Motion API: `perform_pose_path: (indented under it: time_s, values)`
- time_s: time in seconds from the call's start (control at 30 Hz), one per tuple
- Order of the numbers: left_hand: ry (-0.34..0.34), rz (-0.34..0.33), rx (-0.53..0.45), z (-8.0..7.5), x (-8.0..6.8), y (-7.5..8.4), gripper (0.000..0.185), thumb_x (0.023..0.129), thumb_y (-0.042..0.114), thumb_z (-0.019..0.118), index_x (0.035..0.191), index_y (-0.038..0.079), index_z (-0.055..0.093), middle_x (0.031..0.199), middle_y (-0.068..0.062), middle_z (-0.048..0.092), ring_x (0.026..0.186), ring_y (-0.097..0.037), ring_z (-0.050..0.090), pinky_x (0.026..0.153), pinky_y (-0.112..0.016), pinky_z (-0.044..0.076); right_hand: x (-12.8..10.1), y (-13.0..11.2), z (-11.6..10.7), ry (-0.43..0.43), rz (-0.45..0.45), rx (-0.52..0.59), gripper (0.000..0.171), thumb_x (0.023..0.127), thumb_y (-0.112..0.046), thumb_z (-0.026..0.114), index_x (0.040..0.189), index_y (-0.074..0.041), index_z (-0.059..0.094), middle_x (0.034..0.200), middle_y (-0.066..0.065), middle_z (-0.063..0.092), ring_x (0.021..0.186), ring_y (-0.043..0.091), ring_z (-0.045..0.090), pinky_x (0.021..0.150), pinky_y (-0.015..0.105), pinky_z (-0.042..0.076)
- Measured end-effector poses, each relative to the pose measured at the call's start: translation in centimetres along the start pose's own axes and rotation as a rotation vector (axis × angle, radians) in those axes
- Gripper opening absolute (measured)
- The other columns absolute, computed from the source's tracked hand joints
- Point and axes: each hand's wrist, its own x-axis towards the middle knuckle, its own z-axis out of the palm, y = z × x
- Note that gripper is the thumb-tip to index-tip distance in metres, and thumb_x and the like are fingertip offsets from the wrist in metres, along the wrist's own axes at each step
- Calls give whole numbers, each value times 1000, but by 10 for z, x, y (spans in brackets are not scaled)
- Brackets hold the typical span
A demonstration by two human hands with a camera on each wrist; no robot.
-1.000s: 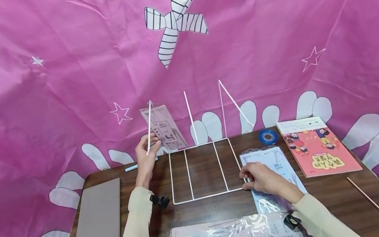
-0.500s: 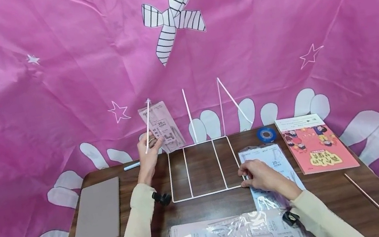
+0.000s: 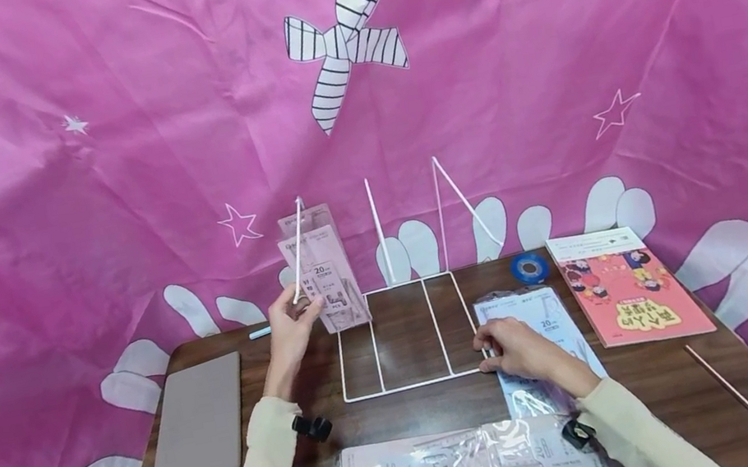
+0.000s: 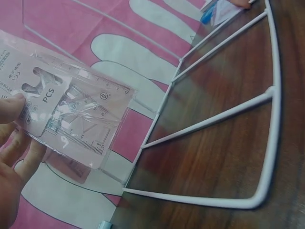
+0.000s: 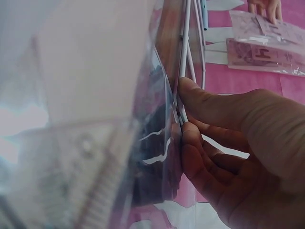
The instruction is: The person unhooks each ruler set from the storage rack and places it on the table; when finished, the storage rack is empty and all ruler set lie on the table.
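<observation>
A white wire rack (image 3: 401, 388) stands on the table, its prongs rising at the back. My left hand (image 3: 292, 323) pinches a pink ruler set pack (image 3: 325, 275) by its left edge, beside the left prong. Clear rulers and a set square show through the plastic sleeve (image 4: 90, 105) in the left wrist view. A second pink pack (image 3: 318, 214) is at the prong's top, mostly hidden behind the first. With thumb and fingertips, my right hand (image 3: 517, 346) pinches the rack's right front corner, over a bluish ruler set pack (image 3: 541, 312).
More plastic-wrapped packs (image 3: 460, 464) lie along the front of the table. A grey notebook (image 3: 197, 423) is at the left; blue tape (image 3: 529, 269), a red book (image 3: 636, 296) and a copper-coloured rod (image 3: 741, 398) are at the right. A pink curtain (image 3: 504, 77) hangs behind.
My left hand has drawn the front pack down and toward me, apart from the pack behind, which now shows above it. The right hand has stayed on the rack.
</observation>
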Motion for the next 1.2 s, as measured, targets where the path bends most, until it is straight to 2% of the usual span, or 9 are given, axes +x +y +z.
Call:
perform_pose_path:
  time_s: [0.17, 0.3, 0.43, 0.63, 0.83, 1.03, 1.2]
  values:
    - [-23, 32, 1, -6, -16, 5, 23, 92, -16, 68, 115, -18, 63, 101, -3, 76, 92, -9, 74, 82, -25, 61, 0, 2, 1, -10, 12, 13, 24, 81, -13, 91, 94, -7, 72, 78, -4, 61, 70, 6, 51, 62, 26, 46]
    - [-31, 48, -6, -9, -29, 9, 22, 91, -17, 68, 111, -18, 62, 99, 0, 75, 92, -9, 74, 81, -25, 61, 0, 3, 1, -9, 17, 15, 23, 81, -13, 91, 94, -8, 72, 78, -4, 60, 70, 6, 50, 62, 26, 46]
    - [-48, 56, -2, -12, -43, 14, 24, 91, -17, 67, 115, -19, 61, 99, 3, 75, 93, -8, 74, 81, -25, 61, 0, 2, 1, -2, 4, 3, 24, 80, -13, 91, 93, -8, 72, 78, -5, 60, 70, 5, 50, 62, 25, 46]
    - [-90, 68, 8, -18, -63, 20, 27, 93, -14, 68, 119, -17, 62, 102, -1, 75, 96, -10, 74, 82, -27, 61, -1, 2, 2, 5, -9, 0, 24, 79, -12, 91, 93, -8, 72, 78, -4, 60, 70, 5, 50, 62, 26, 45]
    - [-89, 65, 38, -26, -82, 26, 25, 93, -14, 67, 117, -14, 63, 101, -2, 76, 93, -11, 74, 78, -25, 61, -1, 3, 3, 9, -22, 1, 24, 78, -12, 92, 91, -9, 71, 77, -4, 60, 70, 4, 49, 62, 26, 45]
    - [-117, 94, 36, -30, -95, 31, 23, 94, -15, 66, 117, -15, 63, 102, -4, 76, 93, -11, 74, 79, -26, 60, -1, 0, 2, 7, -5, 1, 24, 78, -11, 92, 91, -8, 72, 78, -4, 61, 70, 6, 51, 63, 25, 46]
    - [-127, 91, 44, -33, -104, 36, 24, 93, -16, 66, 116, -14, 64, 102, -3, 76, 93, -11, 74, 78, -25, 60, -1, -1, 1, 10, -6, -7, 24, 78, -11, 92, 91, -8, 72, 77, -3, 61, 69, 6, 51, 63, 26, 46]
